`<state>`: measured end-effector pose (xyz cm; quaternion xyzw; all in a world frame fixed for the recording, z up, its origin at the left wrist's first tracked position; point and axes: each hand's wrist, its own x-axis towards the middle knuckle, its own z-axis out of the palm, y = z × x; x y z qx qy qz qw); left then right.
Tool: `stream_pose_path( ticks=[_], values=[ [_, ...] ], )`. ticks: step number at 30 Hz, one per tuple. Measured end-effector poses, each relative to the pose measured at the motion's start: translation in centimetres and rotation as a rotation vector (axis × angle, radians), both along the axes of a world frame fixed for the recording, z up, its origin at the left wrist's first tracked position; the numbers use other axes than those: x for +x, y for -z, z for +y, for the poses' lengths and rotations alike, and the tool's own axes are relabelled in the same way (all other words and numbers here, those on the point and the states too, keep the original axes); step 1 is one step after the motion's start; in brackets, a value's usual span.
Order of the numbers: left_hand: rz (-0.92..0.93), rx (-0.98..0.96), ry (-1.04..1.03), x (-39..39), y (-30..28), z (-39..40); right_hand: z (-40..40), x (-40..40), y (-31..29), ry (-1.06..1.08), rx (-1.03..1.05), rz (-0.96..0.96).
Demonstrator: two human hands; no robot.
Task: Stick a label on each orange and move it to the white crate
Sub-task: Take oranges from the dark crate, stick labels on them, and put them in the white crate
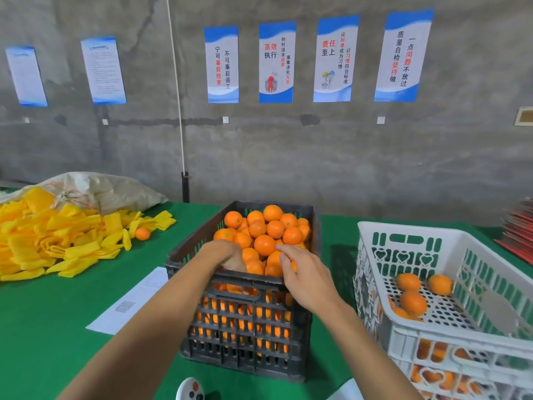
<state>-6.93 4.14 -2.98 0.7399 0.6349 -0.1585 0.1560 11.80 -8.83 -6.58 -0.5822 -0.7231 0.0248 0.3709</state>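
Our left hand [227, 254] is down inside the black crate [245, 321], fingers curled among the oranges [264, 244]; we cannot tell if it grips one. Our right hand [305, 275] rests over the near oranges, fingers loosely spread, holding nothing we can see. Right of that hand sits the white crate [450, 235] with a few oranges inside. Left of our hands: a paper sheet [135, 304], then yellow foam sleeves [57, 241] on the green table [46, 327].
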Motion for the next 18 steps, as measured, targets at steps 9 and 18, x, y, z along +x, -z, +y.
stream_pose_path(
  ticks=[9, 18],
  values=[
    [-1.045, 0.574, 0.206, 1.9, -2.1, -9.9, -4.8, 1.6, -1.9, -0.07, 0.147, 0.091],
    [-1.451, 0.219, 0.213, 7.7, 7.0, -20.3, -14.3, 4.8, 5.8, 0.024, 0.236, 0.565]
  ],
)
